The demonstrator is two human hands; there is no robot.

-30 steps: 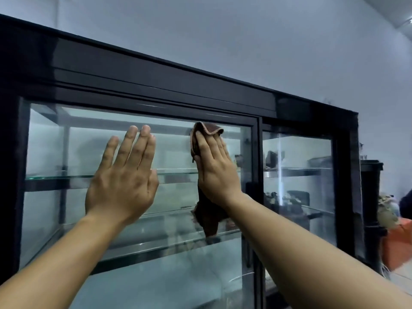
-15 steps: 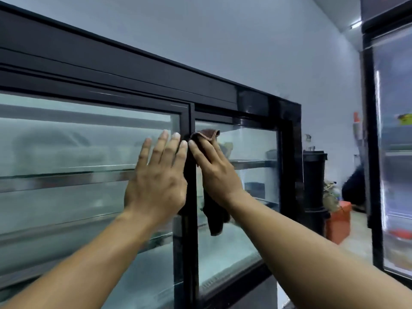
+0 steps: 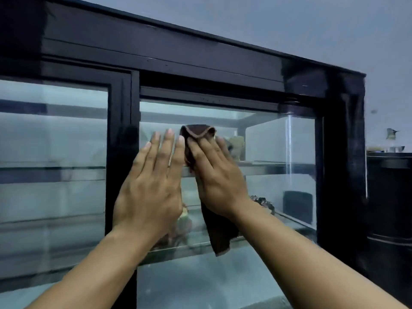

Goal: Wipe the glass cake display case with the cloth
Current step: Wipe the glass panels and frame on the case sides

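Note:
The glass cake display case (image 3: 278, 139) has a black frame and two sliding glass panes. My right hand (image 3: 217, 175) lies flat on a dark brown cloth (image 3: 219, 233) and presses it against the right pane, fingers straight. The cloth's top fold shows above my fingertips and its tail hangs below my wrist. My left hand (image 3: 151, 188) presses flat on the same pane just left of the cloth, beside the black centre post (image 3: 121, 152), fingers straight and together.
Glass shelves inside the case hold a few small dark items. A black cabinet (image 3: 389, 197) stands to the right of the case, with metal bowls on top. A plain pale wall rises behind.
Both hands have slid right along the glass, from the left pane across the centre post onto the right pane. The view has followed them.

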